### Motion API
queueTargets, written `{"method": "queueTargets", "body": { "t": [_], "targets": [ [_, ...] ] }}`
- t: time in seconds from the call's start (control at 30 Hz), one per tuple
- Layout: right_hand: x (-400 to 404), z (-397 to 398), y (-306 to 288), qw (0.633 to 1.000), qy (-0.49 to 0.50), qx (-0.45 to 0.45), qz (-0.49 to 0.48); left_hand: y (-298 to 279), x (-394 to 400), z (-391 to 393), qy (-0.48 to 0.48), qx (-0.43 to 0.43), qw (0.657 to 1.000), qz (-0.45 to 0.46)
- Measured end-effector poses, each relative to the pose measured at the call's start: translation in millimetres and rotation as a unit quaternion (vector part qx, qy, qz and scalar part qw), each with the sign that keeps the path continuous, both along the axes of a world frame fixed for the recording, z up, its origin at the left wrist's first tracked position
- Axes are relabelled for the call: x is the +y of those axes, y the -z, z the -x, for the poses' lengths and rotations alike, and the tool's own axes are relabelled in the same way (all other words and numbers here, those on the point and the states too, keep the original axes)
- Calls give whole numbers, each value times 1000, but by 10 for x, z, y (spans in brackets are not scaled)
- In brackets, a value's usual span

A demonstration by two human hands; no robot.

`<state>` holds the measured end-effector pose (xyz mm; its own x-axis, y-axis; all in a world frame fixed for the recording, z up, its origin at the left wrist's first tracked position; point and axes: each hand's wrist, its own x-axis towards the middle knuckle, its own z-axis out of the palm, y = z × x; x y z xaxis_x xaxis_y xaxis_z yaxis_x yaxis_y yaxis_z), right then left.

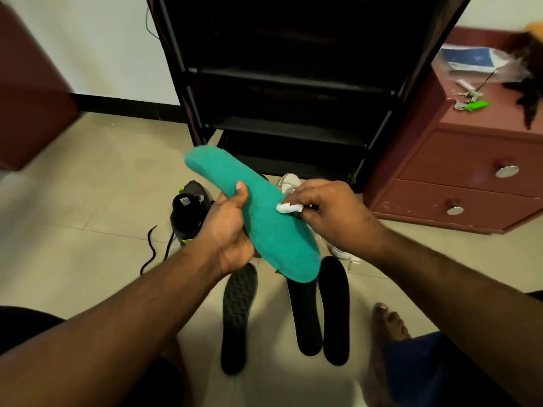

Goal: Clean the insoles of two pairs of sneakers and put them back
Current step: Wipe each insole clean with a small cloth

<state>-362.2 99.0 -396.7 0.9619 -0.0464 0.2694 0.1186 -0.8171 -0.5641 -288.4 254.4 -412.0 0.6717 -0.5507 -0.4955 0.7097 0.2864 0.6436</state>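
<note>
**Four insoles out, one in hand**

Three dark insoles lie flat on the tiled floor (88,201) nearest the person: a patterned insole (238,318) on the left and a black pair (320,312) side by side to its right, close to a bare foot (388,321).

Above them, the left hand (227,230) grips the green insole (258,215) at its waist, thumb pressed on the upper face. It looks light and soft, bowing along its length, so a hold at the middle seems the firmest; held by toe or heel it would likely flop. Its fuzzy face should not slip.

The right hand (329,212) pinches a white wipe (286,207) against the insole's right edge. The wipe is small and limp, and would bunch under hard rubbing.

Beyond the hands stand a black sneaker (188,210) with loose laces on the left and what seems to be a white sneaker (289,183), mostly hidden by the right hand.

Farther off, a dark shoe rack (293,83) and a maroon drawer unit (458,177) hem in the right. Open floor lies left, the better room for sweeping strokes.
</note>
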Motion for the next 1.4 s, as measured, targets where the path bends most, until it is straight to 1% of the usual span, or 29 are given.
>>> {"method": "queueTargets", "body": {
  "t": [0.07, 0.1, 0.13, 0.2, 0.23, 0.3, 0.37, 0.4, 0.47, 0.5, 0.53, 0.6, 0.63, 0.67, 0.7, 0.77, 0.8, 0.9, 0.93, 0.97, 1.03, 1.07, 1.1, 1.17, 1.27, 1.3, 1.33, 1.37, 1.4],
  "targets": [
    [22, 35, -49, 997, -19, 69, -37, -17, 39, -72, -44, 14, 999, 11],
    [26, 49, -87, 992, -30, 102, -61, -35, 61, -82, -49, 27, 998, 22],
    [24, 58, -118, 990, -24, 107, -89, -46, 68, -77, -41, 37, 998, 29],
    [-12, 35, -133, 993, 52, 31, -106, -63, 52, -7, -4, 32, 999, 24],
    [-30, 21, -124, 992, 95, -2, -84, -62, 26, 52, 9, 24, 1000, 16],
    [3, 0, -88, 991, 134, -8, -8, -19, -28, 152, 9, 11, 1000, 26],
    [104, 25, -32, 991, 119, 32, 51, 3, -63, 190, -14, 8, 999, 38],
    [175, 59, -20, 993, 99, 57, 39, 3, -65, 176, -31, 14, 998, 44],
    [314, 131, -41, 992, 16, 121, -22, 6, -60, 132, -61, 29, 996, 56],
    [351, 148, -71, 990, -15, 132, -39, 11, -53, 121, -60, 33, 996, 57],
    [337, 135, -93, 992, -6, 116, -46, 16, -52, 125, -43, 33, 997, 55],
    [171, 42, -115, 993, 99, 46, -47, 34, -70, 162, -1, 26, 999, 45],
    [90, -7, -103, 989, 145, 17, -28, 46, -78, 198, 9, 24, 999, 43],
    [52, -32, -90, 986, 164, 3, -5, 54, -88, 236, 18, 27, 998, 46],
    [63, -37, -59, 986, 162, 9, 22, 58, -97, 268, 28, 32, 998, 52],
    [225, 17, 25, 990, 114, 50, 71, 78, -103, 292, 35, 48, 996, 64],
    [345, 71, 58, 992, 78, 64, 75, 94, -99, 280, 28, 60, 995, 68],
    [572, 207, 1, 994, -50, 81, 45, 155, -57, 190, -1, 73, 995, 73],
    [551, 196, -27, 994, -69, 72, 35, 165, -48, 169, -2, 71, 995, 75],
    [485, 156, -30, 997, -54, 47, 19, 167, -44, 165, 1, 69, 994, 82],
    [300, 47, -22, 999, 48, -4, 17, 163, -56, 198, 6, 71, 993, 89],
    [227, 7, -20, 995, 94, -3, 43, 161, -70, 229, 13, 72, 993, 89],
    [206, -19, -8, 991, 107, 15, 80, 156, -77, 252, 18, 74, 993, 88],
    [304, -8, 35, 987, 51, 66, 139, 118, -86, 253, 15, 78, 993, 87],
    [550, 162, -16, 985, -116, 81, 100, 47, -56, 104, -23, 57, 995, 85],
    [525, 175, -73, 982, -145, 87, 89, 26, -36, 46, -37, 48, 994, 93],
    [436, 146, -109, 985, -136, 66, 79, 7, -19, 6, -47, 43, 992, 108],
    [319, 95, -134, 993, -95, 27, 67, -3, -8, -11, -51, 41, 990, 121],
    [202, 42, -165, 998, -29, -18, 62, -2, -5, -8, -50, 39, 990, 129]
  ]
}}
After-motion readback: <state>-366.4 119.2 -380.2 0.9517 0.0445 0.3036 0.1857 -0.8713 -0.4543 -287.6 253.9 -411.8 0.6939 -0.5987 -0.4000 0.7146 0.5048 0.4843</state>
